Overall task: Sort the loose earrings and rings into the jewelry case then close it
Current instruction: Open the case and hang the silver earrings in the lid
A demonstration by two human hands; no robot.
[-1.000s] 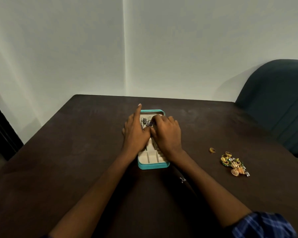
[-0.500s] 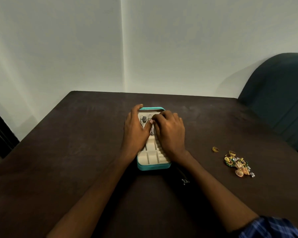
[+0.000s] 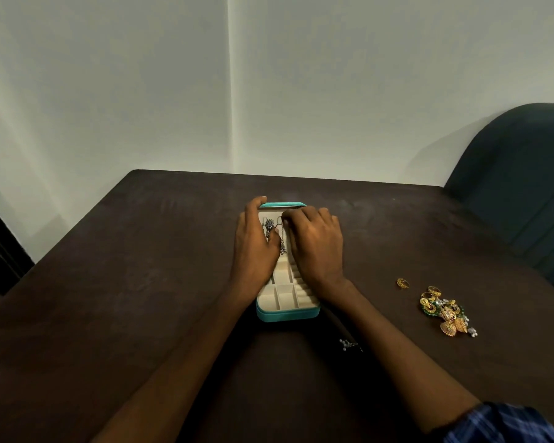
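A teal jewelry case (image 3: 288, 315) lies open in the middle of the dark table, its cream compartments showing. My left hand (image 3: 253, 247) holds the case's far left side, fingers curled over the lid's top edge. With its fingertips, my right hand (image 3: 314, 247) pinches the hook of a dangling silver earring (image 3: 283, 249) against the lid's inside. Another silver flower earring (image 3: 269, 223) sits beside it in the lid. A pile of gold and green earrings (image 3: 445, 314) and a lone gold ring (image 3: 402, 282) lie loose to the right.
A small pearl-and-silver piece (image 3: 349, 344) lies on the table (image 3: 141, 282) just under my right forearm. A dark green chair (image 3: 518, 187) stands at the table's far right corner. White walls rise behind the table.
My left index finger, pointing straight a second ago, has curled over the lid's top edge. My right fingertips have crept a little toward the lid's top. The camera has tilted slightly.
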